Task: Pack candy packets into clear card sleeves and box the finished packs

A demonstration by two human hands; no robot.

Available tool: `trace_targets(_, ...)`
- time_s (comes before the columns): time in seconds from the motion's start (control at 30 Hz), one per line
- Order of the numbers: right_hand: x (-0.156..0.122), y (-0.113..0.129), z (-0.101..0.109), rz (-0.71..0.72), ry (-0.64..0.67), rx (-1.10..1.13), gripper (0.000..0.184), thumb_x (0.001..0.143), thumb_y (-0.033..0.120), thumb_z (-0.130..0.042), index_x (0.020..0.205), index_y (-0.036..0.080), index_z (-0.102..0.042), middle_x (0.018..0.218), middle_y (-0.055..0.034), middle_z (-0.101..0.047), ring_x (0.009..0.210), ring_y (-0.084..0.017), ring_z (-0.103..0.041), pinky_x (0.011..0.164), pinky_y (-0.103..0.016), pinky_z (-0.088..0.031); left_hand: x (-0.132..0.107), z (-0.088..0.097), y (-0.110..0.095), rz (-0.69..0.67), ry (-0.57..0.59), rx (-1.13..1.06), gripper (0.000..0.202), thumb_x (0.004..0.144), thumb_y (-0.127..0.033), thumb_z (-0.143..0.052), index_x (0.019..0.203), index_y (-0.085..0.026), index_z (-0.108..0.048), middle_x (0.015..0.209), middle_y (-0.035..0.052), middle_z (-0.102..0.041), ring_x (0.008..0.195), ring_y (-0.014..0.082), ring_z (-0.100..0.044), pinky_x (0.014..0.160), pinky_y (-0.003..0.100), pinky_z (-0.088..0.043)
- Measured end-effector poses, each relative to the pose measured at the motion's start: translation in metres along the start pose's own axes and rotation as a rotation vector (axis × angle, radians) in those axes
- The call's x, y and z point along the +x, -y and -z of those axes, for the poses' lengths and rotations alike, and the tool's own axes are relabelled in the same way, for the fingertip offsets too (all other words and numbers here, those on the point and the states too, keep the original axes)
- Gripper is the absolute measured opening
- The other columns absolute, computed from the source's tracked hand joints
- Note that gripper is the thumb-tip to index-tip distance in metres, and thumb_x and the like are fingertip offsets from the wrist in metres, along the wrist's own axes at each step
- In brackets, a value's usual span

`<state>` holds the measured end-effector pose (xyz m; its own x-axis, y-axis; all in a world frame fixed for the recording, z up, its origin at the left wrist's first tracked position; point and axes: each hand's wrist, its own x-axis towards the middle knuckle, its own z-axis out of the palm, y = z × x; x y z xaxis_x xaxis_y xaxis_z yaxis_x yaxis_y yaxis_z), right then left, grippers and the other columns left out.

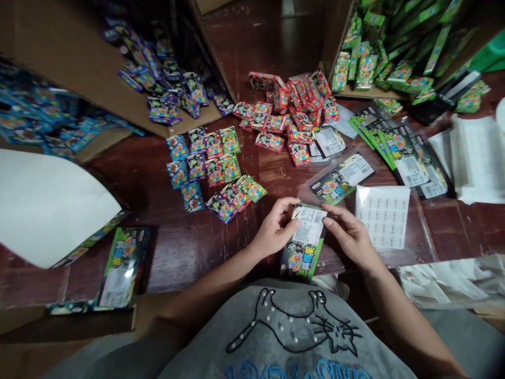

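Note:
My left hand [278, 227] and my right hand [352, 235] hold a black and green printed packet [303, 258] between them at the table's near edge. A white label with a barcode covers its upper part. My left thumb presses on the label, and the right thumb and fingers pinch the upper right edge. Just beyond lies a similar packet [342, 176] in clear plastic. Beside my right hand is a white sheet of round stickers [382, 217]. Small blue, purple, red and green boxes [213, 143] lie in rows to the left, with a slanted row [235, 196] nearer me.
Red boxes [300, 100] are heaped at the back. Cardboard cartons hold purple boxes [165, 108], green boxes [365, 71] and blue boxes [51, 126]. More flat packets [410, 168] overlap at right, near stacked white paper [479, 158]. A packet [124, 266] lies at left, beside a large white sheet [51, 205].

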<state>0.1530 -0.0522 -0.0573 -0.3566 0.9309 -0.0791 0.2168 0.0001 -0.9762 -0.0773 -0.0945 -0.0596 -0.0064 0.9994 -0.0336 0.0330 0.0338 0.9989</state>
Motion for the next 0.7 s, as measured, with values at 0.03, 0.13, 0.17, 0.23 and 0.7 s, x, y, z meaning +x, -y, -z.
trace_targets(0.03, -0.003, 0.0, 0.002, 0.003, 0.057, -0.023, 0.033, 0.101, 0.042, -0.069, 0.133, 0.035, -0.072, 0.128, -0.0036, -0.076, 0.118, -0.022, -0.071, 0.109, -0.044, -0.056, 0.001, 0.003, 0.0, 0.0, -0.001, 0.052, 0.028, 0.098, -0.028, -0.067, 0.125, -0.023, -0.064, 0.112, 0.0056, -0.071, 0.101, 0.0185, -0.069, 0.089, 0.031, -0.057)
trace_targets(0.13, -0.01, 0.002, 0.004, 0.067, 0.071, -0.046, 0.028, 0.103, 0.039, -0.065, 0.13, 0.035, -0.075, 0.127, -0.0044, -0.075, 0.121, -0.022, -0.069, 0.11, -0.045, -0.056, 0.005, 0.008, -0.001, -0.017, -0.007, 0.144, 0.011, 0.1, -0.028, -0.063, 0.103, -0.02, -0.071, 0.113, 0.0075, -0.072, 0.109, 0.0198, -0.069, 0.098, 0.034, -0.054)
trace_targets(0.17, -0.012, 0.003, 0.003, 0.094, 0.033, -0.052, 0.028, 0.103, 0.038, -0.065, 0.129, 0.035, -0.076, 0.128, -0.0051, -0.075, 0.123, -0.022, -0.068, 0.11, -0.045, -0.055, 0.008, 0.008, -0.002, -0.015, 0.0, 0.132, 0.012, 0.1, -0.028, -0.063, 0.099, -0.019, -0.071, 0.114, 0.0084, -0.074, 0.111, 0.0203, -0.07, 0.1, 0.034, -0.054)
trace_targets(0.23, -0.015, 0.004, 0.002, 0.128, -0.056, -0.059, 0.032, 0.103, 0.036, -0.065, 0.134, 0.035, -0.074, 0.128, -0.0057, -0.074, 0.123, -0.022, -0.068, 0.111, -0.046, -0.055, 0.012, 0.004, -0.005, 0.012, 0.009, 0.063, 0.01, 0.099, -0.028, -0.064, 0.101, -0.019, -0.069, 0.112, 0.0085, -0.076, 0.107, 0.0197, -0.072, 0.097, 0.034, -0.056)
trace_targets(0.7, -0.008, 0.022, 0.026, -0.308, -0.015, 0.213, 0.038, 0.079, 0.055, -0.088, 0.093, 0.02, -0.079, 0.09, -0.0049, -0.081, 0.076, -0.017, -0.071, 0.073, -0.033, -0.06, 0.036, -0.02, -0.039, 0.148, 0.191, 0.122, 0.013, 0.088, -0.029, -0.075, 0.09, -0.016, -0.075, 0.089, 0.0054, -0.08, 0.079, 0.0148, -0.073, 0.077, 0.029, -0.059)
